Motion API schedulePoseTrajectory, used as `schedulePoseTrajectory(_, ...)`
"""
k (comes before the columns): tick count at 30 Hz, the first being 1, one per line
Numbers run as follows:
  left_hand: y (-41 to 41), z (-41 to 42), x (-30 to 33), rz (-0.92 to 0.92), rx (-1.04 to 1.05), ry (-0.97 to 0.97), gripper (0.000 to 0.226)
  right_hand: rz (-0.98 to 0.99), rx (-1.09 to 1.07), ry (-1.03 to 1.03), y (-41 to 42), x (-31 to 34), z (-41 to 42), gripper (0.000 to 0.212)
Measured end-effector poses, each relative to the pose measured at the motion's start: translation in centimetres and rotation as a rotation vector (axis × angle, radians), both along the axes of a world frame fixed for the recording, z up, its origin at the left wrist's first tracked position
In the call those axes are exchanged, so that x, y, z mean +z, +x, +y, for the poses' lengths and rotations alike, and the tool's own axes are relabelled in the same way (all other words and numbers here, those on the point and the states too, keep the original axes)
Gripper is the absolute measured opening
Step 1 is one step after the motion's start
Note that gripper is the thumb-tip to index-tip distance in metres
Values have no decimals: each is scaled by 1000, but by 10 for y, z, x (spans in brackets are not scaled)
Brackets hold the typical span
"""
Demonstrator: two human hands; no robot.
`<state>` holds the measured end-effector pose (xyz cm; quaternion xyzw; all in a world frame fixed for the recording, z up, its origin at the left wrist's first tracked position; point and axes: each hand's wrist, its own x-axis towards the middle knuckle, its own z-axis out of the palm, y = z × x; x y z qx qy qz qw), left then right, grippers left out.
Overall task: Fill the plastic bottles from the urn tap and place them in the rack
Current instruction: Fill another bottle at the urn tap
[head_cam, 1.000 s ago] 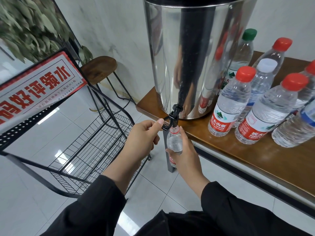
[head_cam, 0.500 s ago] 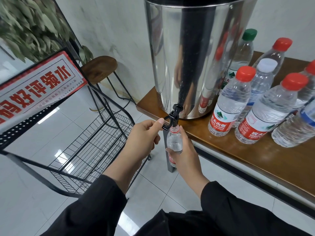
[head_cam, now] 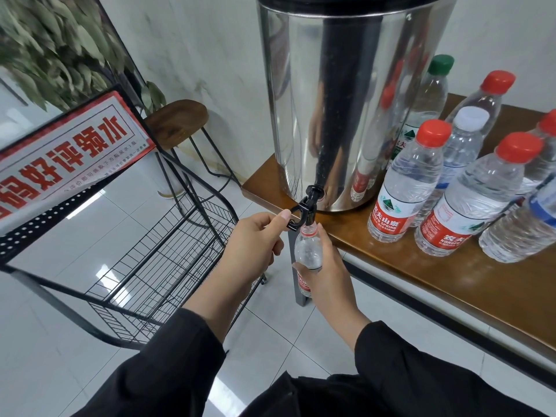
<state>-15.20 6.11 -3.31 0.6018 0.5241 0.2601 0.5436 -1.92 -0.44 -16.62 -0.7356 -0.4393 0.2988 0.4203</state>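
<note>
Nothing moved: R hand [head_cam: 326, 276] grips bottle [head_cam: 307, 251] under tap [head_cam: 304, 210]; L hand [head_cam: 255, 240] prob. pinches lever.

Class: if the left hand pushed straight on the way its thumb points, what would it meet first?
Probably the tap lever, which the left hand thumb already touches; just beyond is the bottle neck, though depth is unclear.

Uncapped bottle [head_cam: 307, 251] upright under black tap [head_cam: 304, 212].

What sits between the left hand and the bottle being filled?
In the head view, the black tap lever lies between the left hand and the bottle, whose mouth is right under the spout; the right hand holds it.
</note>
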Motion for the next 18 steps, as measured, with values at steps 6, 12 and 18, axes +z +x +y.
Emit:
schedulePoseTrajectory(6,0,0,0,14,-4,13,39,2,-4,0,0,-1,-1,99)
schedulePoseTrajectory(12,-1,0,0,17,3,12,39,-6,-3,-2,0,0,0,99)
schedulePoseTrajectory(18,-1,1,-1,20,-5,16,40,0,-10,-5,0,1,-1,99)
